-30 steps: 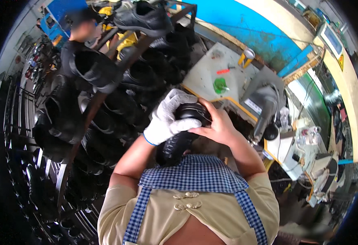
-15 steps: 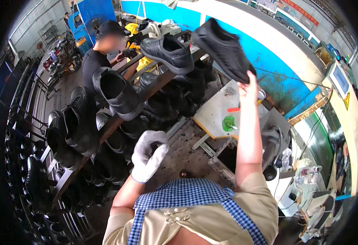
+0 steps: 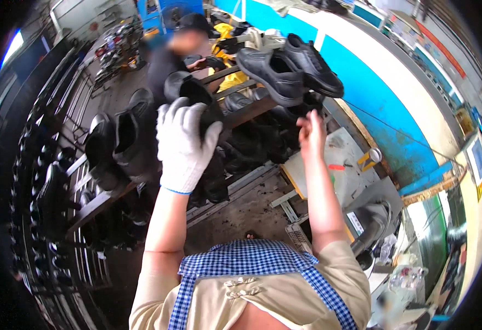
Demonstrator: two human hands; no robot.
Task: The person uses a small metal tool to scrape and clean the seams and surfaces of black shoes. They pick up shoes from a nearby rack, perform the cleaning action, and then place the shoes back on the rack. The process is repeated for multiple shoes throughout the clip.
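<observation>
My left hand (image 3: 185, 135), in a white knit glove, is raised in front of a black shoe (image 3: 189, 83) on the rack's upper bar. Its fingers are spread and its thumb stands apart; the glove hides the shoe's heel, so contact is unclear. My bare right hand (image 3: 312, 133) is empty, its fingers loosely bent and apart, just below two black shoes at the rack's far end. One is a low shoe (image 3: 271, 74); the other, a laced shoe (image 3: 313, 66), sits tilted beside it. Further left on the bar stand more black shoes (image 3: 134, 137).
Several black shoes hang on the lower rack bars (image 3: 92, 212). Behind the rack a person (image 3: 169, 63) in dark clothes and a cap holds a dark item. A white worktable (image 3: 329, 159) with a yellow-and-white can (image 3: 369, 158) stands to the right, near a blue-and-white machine wall (image 3: 384, 115).
My right hand has let go of the laced shoe, which now rests at the rack's far end, and has dropped lower. My left hand has risen to the shoe on the bar. The view has shifted.
</observation>
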